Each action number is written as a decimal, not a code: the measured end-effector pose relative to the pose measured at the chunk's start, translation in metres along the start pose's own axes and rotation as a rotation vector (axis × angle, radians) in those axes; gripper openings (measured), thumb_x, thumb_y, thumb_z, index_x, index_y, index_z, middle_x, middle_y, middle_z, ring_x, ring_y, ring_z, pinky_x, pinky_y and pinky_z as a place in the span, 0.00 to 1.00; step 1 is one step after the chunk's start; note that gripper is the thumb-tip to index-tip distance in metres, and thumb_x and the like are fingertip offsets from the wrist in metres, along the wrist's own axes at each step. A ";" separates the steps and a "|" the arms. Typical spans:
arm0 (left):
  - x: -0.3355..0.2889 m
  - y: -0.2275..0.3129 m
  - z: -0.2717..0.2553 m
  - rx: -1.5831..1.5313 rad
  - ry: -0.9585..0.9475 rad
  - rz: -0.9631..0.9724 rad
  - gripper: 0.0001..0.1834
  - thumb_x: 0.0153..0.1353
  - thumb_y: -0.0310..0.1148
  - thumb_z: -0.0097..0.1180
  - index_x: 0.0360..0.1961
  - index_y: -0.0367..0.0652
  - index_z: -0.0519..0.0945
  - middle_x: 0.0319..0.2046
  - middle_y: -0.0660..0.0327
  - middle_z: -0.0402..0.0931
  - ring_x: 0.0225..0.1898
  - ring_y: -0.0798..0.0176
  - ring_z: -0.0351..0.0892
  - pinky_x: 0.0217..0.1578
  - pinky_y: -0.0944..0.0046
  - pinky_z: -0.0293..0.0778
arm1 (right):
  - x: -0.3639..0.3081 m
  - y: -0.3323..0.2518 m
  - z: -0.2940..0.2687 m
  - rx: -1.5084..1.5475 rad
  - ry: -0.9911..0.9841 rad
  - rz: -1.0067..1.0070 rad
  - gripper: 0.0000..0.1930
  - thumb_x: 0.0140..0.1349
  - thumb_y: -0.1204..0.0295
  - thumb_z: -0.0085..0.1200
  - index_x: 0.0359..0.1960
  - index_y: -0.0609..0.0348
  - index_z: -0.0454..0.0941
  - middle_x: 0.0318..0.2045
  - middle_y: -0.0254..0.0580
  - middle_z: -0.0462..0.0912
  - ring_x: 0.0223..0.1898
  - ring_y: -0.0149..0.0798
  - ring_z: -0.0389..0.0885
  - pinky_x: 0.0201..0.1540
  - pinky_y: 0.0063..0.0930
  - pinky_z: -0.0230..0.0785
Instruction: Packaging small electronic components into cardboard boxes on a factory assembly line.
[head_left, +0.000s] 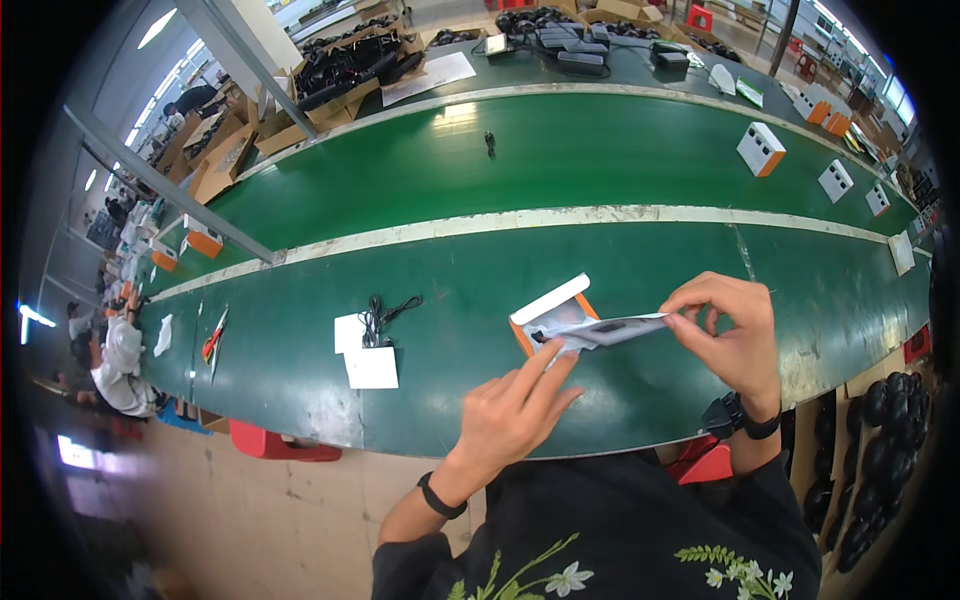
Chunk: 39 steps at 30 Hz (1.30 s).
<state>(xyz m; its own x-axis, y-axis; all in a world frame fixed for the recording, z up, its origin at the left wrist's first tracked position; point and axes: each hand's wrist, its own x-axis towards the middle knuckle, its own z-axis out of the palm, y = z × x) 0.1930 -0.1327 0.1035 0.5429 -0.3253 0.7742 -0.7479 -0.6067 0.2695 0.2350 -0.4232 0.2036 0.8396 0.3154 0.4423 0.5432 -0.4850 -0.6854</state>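
Observation:
A small white and orange carton (pixel 553 300) lies opened on the green bench in front of me, with a clear plastic bag and something dark partly visible inside. Its wide lid (pixel 630 328) stretches out to the right. The thumb and fingertips of my right hand (pixel 730 325) pinch the lid's outer edge. My left hand (pixel 512 412) reaches in from below, fingers extended and touching the bag at the carton's near side. Left of the carton, a coiled black cable (pixel 375 322) rests by two white paper pieces (pixel 372 369).
Red-handled scissors (pixel 212 346) lie toward the bench's left end. Beyond a pale rail (pixel 500 220) runs a green conveyor belt (pixel 380 170) with a small black cable (pixel 490 145) and a white-orange box (pixel 761 149). A metal post (pixel 180 180) rises at left. Red stools (pixel 275 441) stand below.

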 end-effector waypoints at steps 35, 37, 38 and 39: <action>-0.009 -0.034 -0.013 0.122 -0.255 -0.139 0.18 0.58 0.26 0.65 0.51 0.38 0.88 0.52 0.58 0.79 0.49 0.56 0.84 0.40 0.60 0.85 | -0.004 0.023 0.111 -0.653 0.000 -0.543 0.19 0.56 0.75 0.64 0.51 0.64 0.90 0.43 0.40 0.88 0.31 0.37 0.84 0.28 0.33 0.76; -0.013 -0.037 -0.015 0.121 -0.248 -0.131 0.18 0.58 0.25 0.64 0.51 0.39 0.88 0.52 0.58 0.79 0.49 0.55 0.84 0.40 0.59 0.86 | 0.006 0.019 0.120 -0.647 -0.027 -0.491 0.19 0.57 0.76 0.63 0.51 0.64 0.89 0.43 0.41 0.88 0.30 0.38 0.85 0.29 0.35 0.77; -0.015 -0.034 -0.013 0.098 -0.239 -0.140 0.18 0.59 0.26 0.64 0.51 0.39 0.89 0.53 0.58 0.80 0.49 0.55 0.85 0.40 0.59 0.86 | 0.007 0.014 0.121 -0.665 -0.072 -0.438 0.19 0.57 0.76 0.63 0.52 0.64 0.89 0.42 0.41 0.88 0.31 0.40 0.86 0.29 0.36 0.78; -0.017 -0.030 -0.011 0.067 -0.232 -0.146 0.17 0.60 0.26 0.65 0.51 0.40 0.89 0.54 0.58 0.80 0.48 0.55 0.85 0.39 0.59 0.86 | 0.010 0.009 0.122 -0.686 -0.118 -0.376 0.20 0.57 0.77 0.62 0.53 0.64 0.88 0.41 0.41 0.87 0.31 0.41 0.87 0.30 0.37 0.78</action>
<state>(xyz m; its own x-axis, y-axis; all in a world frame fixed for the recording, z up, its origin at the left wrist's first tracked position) 0.2019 -0.1004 0.0884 0.7220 -0.3832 0.5760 -0.6322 -0.7038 0.3242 0.2480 -0.3253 0.1310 0.6147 0.6240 0.4825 0.7025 -0.7112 0.0247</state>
